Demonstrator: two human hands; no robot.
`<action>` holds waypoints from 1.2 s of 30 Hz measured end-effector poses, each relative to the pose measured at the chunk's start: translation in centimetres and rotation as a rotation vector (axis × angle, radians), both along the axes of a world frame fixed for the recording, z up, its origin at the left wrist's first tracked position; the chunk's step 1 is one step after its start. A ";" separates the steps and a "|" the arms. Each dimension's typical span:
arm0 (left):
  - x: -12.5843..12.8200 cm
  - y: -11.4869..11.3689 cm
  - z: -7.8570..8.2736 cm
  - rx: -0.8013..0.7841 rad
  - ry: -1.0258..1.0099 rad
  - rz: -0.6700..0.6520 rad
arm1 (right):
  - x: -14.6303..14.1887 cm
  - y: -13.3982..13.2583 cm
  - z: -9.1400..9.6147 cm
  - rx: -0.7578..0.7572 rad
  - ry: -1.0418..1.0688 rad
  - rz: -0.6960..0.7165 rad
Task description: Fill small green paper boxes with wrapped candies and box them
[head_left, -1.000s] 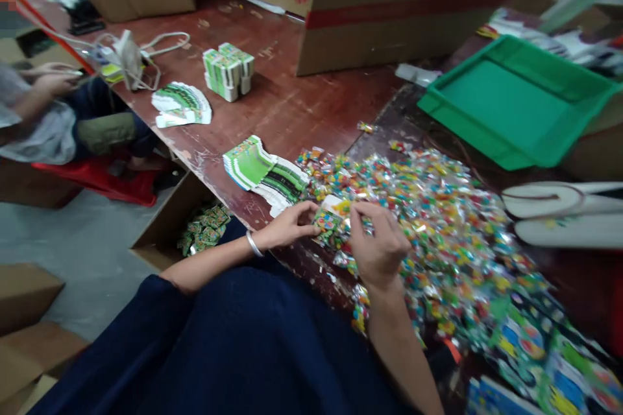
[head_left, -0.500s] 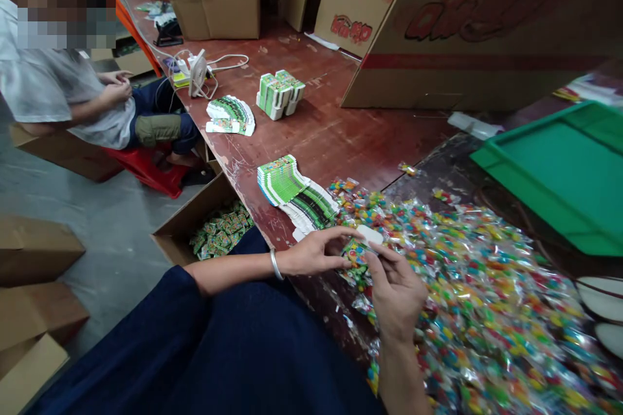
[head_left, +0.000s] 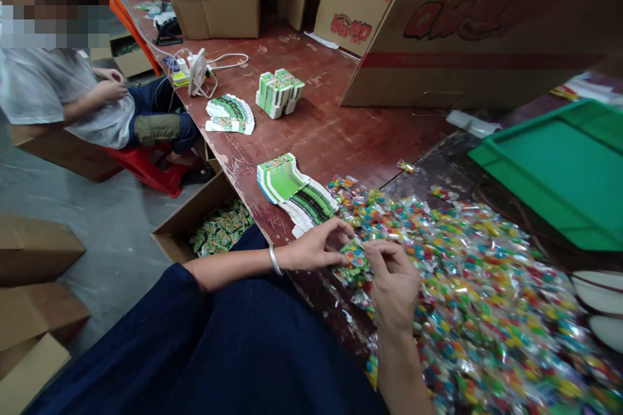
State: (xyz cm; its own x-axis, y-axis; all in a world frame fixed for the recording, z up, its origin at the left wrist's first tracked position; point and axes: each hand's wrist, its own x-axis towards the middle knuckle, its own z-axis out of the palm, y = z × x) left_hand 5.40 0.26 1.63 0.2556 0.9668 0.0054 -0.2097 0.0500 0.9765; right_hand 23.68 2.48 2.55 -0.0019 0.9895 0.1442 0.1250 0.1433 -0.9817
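A small green printed carton (head_left: pixel 354 255) is held between my two hands over the table's near edge. My left hand (head_left: pixel 318 248), with a silver bangle at the wrist, grips the carton's left side between thumb and fingers. Closed in a pinch, my right hand (head_left: pixel 396 282) has its thumb and fingertips at the carton's upper right edge. A pile of clear candy packets (head_left: pixel 467 285) with colourful sweets spreads right beside and beneath my right hand. Just beyond my left hand lies a fanned stack of flat green cartons (head_left: pixel 292 185).
A cardboard box of filled packs (head_left: pixel 221 230) stands below the table's left edge. Farther back are bundled cartons (head_left: pixel 280 94), another carton fan (head_left: pixel 231 115) and a power strip (head_left: pixel 197 72). A green tray (head_left: pixel 549 175) sits right; a seated co-worker (head_left: pixel 63 91) is at left.
The white flap that stood up from the carton no longer shows. My left fingers have curled in, and my right hand has drawn its fingers together at the carton's edge.
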 end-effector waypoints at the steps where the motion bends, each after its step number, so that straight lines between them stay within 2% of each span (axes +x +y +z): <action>1: -0.3 -0.2 0.2 0.054 0.071 0.001 | 0.2 0.1 0.1 -0.035 -0.002 0.015; 4: -0.9 -0.5 0.7 0.176 0.232 -0.022 | 0.7 0.5 0.3 -0.138 -0.001 0.041; 9: -1.2 -0.2 0.4 0.204 0.249 -0.092 | 1.2 1.0 0.0 -0.204 0.077 0.077; 15: -0.6 -0.2 -0.3 0.211 0.229 -0.059 | 0.3 -0.6 -0.1 -0.066 0.012 0.029; 19: -0.8 0.0 -0.3 0.183 0.237 -0.007 | 0.0 -1.2 0.1 -0.007 -0.068 0.073; 22: -4.1 -0.6 1.5 0.148 0.359 -0.130 | 1.0 -1.3 0.3 -0.084 -0.059 0.163; 25: -10.4 -2.0 4.0 0.122 0.671 -0.347 | 2.7 -1.2 -0.1 -0.187 0.014 0.097; 28: -16.7 -2.8 5.2 0.048 0.955 -0.423 | 3.8 -0.8 -1.0 -0.218 -0.009 0.037; 30: -19.4 -1.9 4.8 0.013 1.034 -0.355 | 3.6 -0.4 -1.4 -0.238 -0.046 0.076; 31: -20.2 -0.9 4.3 0.007 1.059 -0.268 | 3.3 -0.2 -1.4 -0.247 -0.057 0.110; 35: -20.8 5.9 1.4 0.012 1.255 0.293 | 1.4 0.1 -0.8 -0.263 -0.083 0.229; 36: -20.6 7.8 0.8 -0.007 1.301 0.365 | 1.0 0.0 -0.5 -0.259 -0.094 0.244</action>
State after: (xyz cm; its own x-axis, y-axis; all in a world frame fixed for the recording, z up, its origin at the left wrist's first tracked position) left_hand -15.22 8.04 2.42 -0.1981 0.9791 -0.0467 0.8575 0.1962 0.4756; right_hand 24.71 2.51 2.01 -0.2437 0.9620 -0.1231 0.2089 -0.0719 -0.9753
